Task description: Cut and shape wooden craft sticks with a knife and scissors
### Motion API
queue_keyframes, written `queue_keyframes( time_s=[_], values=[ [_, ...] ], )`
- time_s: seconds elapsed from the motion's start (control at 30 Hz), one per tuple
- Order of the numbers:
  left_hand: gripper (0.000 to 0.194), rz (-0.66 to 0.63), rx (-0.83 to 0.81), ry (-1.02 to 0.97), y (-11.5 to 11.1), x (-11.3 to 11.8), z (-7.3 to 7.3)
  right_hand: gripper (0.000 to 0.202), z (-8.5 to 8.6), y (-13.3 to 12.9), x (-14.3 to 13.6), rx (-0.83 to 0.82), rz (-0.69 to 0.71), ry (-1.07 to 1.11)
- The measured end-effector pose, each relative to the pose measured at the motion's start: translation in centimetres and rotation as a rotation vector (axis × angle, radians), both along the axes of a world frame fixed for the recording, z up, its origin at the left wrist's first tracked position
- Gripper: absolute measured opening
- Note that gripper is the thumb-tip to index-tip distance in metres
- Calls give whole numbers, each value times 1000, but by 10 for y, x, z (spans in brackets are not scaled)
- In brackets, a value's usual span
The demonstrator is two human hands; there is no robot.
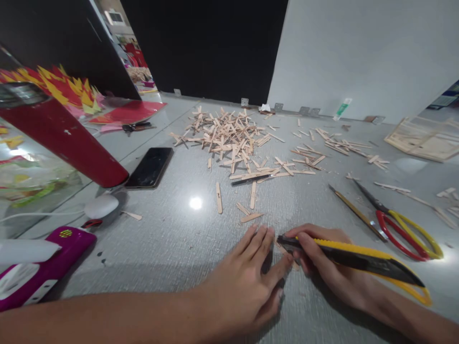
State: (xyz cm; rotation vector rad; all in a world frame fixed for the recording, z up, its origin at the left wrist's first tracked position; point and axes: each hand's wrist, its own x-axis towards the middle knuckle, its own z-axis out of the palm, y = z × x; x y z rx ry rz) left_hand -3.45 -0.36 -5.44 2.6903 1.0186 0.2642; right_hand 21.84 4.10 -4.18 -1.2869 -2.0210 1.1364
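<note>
My right hand grips a yellow and black utility knife, its tip pointing left and down at a small wooden stick piece on the grey table. My left hand lies flat on the table with fingers spread, its fingertips pressing on or beside that stick piece, which it mostly hides. A big heap of cut wooden sticks lies further back, with loose sticks between the heap and my hands.
A black phone lies left of the sticks. Red and yellow scissors and a pencil lie to the right. A red object, a white mouse and a magenta device sit at left. A wooden frame rests far right.
</note>
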Motion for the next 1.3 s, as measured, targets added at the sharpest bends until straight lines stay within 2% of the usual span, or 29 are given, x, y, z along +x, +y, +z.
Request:
queue_keyframes(
  time_s=[0.7,1.3],
  values=[
    [60,5,5,-17,0,1,-5,40,-4,0,2,-46,-17,33],
    [60,-6,44,6,0,1,-2,40,2,1,-5,-44,-10,70]
  ],
)
